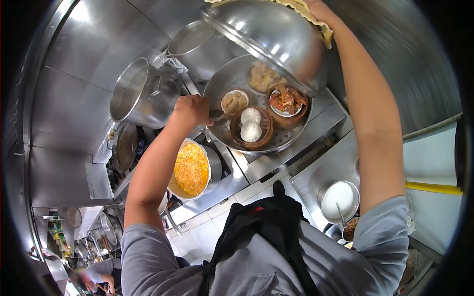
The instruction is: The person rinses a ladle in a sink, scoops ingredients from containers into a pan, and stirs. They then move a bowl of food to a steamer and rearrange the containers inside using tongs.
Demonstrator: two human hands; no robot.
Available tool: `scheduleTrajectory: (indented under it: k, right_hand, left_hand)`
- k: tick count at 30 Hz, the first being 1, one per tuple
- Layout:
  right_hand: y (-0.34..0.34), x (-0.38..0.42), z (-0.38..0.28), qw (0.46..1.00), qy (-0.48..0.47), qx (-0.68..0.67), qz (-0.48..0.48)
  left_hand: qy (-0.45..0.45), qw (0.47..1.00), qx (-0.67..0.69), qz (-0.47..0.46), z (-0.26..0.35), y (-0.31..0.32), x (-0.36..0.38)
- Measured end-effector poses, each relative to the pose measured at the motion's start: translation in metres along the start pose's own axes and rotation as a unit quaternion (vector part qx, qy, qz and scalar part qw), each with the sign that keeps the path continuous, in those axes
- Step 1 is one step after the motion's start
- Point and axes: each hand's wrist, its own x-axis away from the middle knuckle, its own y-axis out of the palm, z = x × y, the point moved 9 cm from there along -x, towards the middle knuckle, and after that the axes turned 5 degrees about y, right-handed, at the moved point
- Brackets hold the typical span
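My right hand, partly cut off at the top edge, grips a yellowish cloth on a domed metal lid. The lid is tilted up over a large round steamer pan. My left hand is closed at the pan's left rim, holding what looks like a small dark tool reaching inside. In the pan stand a bamboo basket with two white buns, a basket with reddish food, a small dish of pale dumplings and a plate of yellowish food.
Left of the pan are two tall metal pots and a white bowl of orange-yellow food. At right stands a pot of white liquid with a ladle. Another person is at lower left.
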Motion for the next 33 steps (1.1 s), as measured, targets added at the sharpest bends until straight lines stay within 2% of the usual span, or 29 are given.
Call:
scheduleTrajectory:
  k: [2,4,5,9,11,12,14,15,17,18,20,23,27,28,29,30,32,33]
  right_hand:
    - [0.005,-0.004,0.001,1.0,-0.008,0.0,-0.017]
    - [-0.001,0.013,-0.012,0.998,0.044,0.049,0.002]
    - [0.0,-0.002,-0.004,0.996,0.018,0.085,-0.002]
    - [0.0,-0.006,0.001,0.997,0.008,0.081,0.007]
    - [0.0,0.008,-0.01,0.997,0.031,0.065,0.002]
    - [0.002,0.011,-0.013,0.997,0.03,0.065,0.0]
    - [0.002,0.016,-0.012,0.997,0.069,0.02,-0.006]
    - [0.001,0.018,-0.015,0.998,0.067,0.02,-0.005]
    - [-0.004,0.021,-0.018,0.997,0.058,0.042,0.018]
    - [-0.005,0.021,-0.016,0.997,0.059,0.041,0.02]
    - [-0.004,0.02,-0.014,0.999,0.053,-0.004,0.005]
    - [-0.001,0.023,-0.01,0.994,0.09,-0.069,-0.005]
    - [0.0,0.021,-0.017,0.997,0.07,-0.004,-0.009]
    - [-0.011,-0.034,0.037,0.998,0.069,-0.004,-0.01]
    - [-0.018,-0.075,0.073,1.0,-0.01,-0.012,-0.02]
    - [-0.008,-0.103,0.087,0.995,-0.089,-0.02,-0.03]
    - [-0.007,-0.102,0.085,0.996,-0.081,-0.011,-0.046]
    - [-0.006,-0.103,0.088,0.996,-0.072,-0.002,-0.062]
  left_hand:
    - [0.042,0.998,-0.023,-0.042,0.012,0.013,0.002]
    - [0.044,0.996,-0.049,-0.054,0.022,0.017,0.001]
    - [0.051,0.993,-0.08,-0.065,0.028,0.02,-0.002]
    - [0.038,0.996,-0.046,-0.071,0.035,0.035,-0.029]
    - [0.028,0.986,-0.068,-0.15,0.042,0.048,-0.041]
    - [0.027,0.986,-0.066,-0.15,0.046,0.051,-0.049]
    - [0.005,0.972,-0.077,-0.222,0.044,0.067,-0.055]
    - [0.004,0.973,-0.077,-0.22,0.04,0.07,-0.057]
    - [0.01,0.988,-0.061,-0.138,0.024,0.064,-0.059]
    - [0.011,0.988,-0.063,-0.138,0.015,0.058,-0.054]
    - [-0.02,0.98,0.071,-0.184,-0.004,0.039,-0.033]
    - [-0.059,0.983,0.043,-0.167,-0.023,-0.003,-0.011]
    - [-0.073,0.986,0.034,-0.146,-0.03,-0.014,-0.005]
    - [-0.063,0.993,0.029,-0.091,-0.027,-0.023,-0.006]
    - [-0.054,0.998,0.024,-0.036,-0.023,-0.033,-0.007]
    - [-0.055,0.998,0.025,-0.035,-0.02,-0.029,-0.011]
    - [-0.013,0.997,0.034,0.071,-0.005,-0.03,-0.026]
    - [-0.014,0.997,0.035,0.072,0.001,-0.027,-0.031]
